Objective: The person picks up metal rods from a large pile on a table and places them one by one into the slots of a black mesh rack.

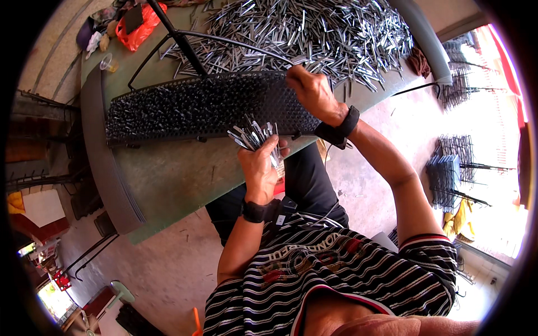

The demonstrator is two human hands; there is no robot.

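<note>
My left hand (260, 171) is closed around a bunch of thin metal strips (252, 134), which fan out above my thumb. It is just in front of a long black perforated rack (286, 103). Many dark and shiny strips stand in the holes over the rack's left and middle parts; its right part shows bare holes. My right hand (315, 95) is at the rack's upper right, fingers bent and closed near the far rim. What those fingers pinch, if anything, is hidden.
Behind the rack, a large heap of loose metal strips (314, 33) covers the green tabletop (174, 173). A black metal rod frame (180, 42) rises behind the rack. A red plastic bag (140, 28) and clear cup (109, 63) are far left. Wire racks (448, 173) stand at right.
</note>
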